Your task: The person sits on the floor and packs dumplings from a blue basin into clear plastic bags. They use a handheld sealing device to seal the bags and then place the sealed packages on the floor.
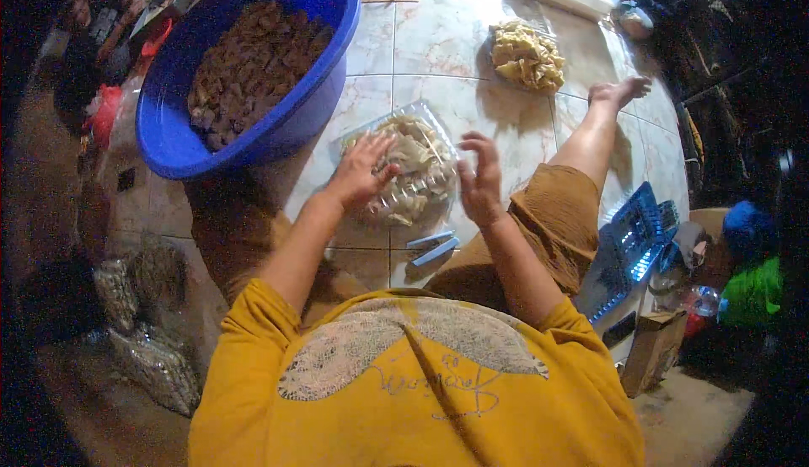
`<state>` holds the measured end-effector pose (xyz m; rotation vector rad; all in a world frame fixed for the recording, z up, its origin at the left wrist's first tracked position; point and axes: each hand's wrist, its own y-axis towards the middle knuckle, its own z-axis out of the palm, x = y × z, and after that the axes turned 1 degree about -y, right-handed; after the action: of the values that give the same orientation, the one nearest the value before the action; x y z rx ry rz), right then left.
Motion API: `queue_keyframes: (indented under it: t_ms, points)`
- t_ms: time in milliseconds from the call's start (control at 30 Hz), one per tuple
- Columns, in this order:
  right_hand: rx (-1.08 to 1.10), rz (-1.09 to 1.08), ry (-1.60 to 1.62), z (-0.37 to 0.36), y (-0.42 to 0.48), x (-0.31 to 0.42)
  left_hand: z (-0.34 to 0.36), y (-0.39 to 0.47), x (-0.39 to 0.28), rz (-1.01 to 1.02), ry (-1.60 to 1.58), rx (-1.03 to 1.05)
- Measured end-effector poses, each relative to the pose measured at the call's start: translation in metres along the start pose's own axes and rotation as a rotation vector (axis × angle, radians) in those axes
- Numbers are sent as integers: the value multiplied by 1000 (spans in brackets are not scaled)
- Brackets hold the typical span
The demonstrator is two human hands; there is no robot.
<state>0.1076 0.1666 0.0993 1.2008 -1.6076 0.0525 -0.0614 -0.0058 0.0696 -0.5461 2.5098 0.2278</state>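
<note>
A clear plastic bag [436, 179] filled with pale, crumpled, thin pieces lies on the tiled floor between my legs. My left hand [361, 173] rests flat on the bag's left side, its fingers spread. At the right edge of the bag is my right hand [481, 179], with thumb and fingers apart and nothing seen between them; whether it touches the plastic I cannot tell. Just below the bag lies a light blue stapler [435, 249], its two arms spread.
A large blue plastic tub [297, 123] of brown pieces stands at the upper left. A heap of yellowish crumpled pieces [528, 56] lies farther ahead. To the right are a blue plastic basket [632, 233] and a cardboard box [654, 350]. Filled clear bags [155, 366] lie at the left.
</note>
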Motion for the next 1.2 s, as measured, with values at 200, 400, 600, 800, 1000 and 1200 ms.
queue_keyframes:
  t_ms: [200,400,600,800,1000,1200]
  points:
    - [104,362,-26,-11,-4,-35,-92,-3,-56,84,-227,23]
    - [257,56,-266,44,26,-46,-117,-1,-47,16,-162,-216]
    - [475,297,-366,59,62,-61,-121,2,-39,21,-248,-328]
    - [409,100,-60,55,58,-77,-118,2,-28,30,-300,-349]
    - [461,564,199,64,57,-74,-118,3,-28,25,-314,-383]
    - [613,90,-174,55,69,-56,-115,2,-22,24,-307,-407]
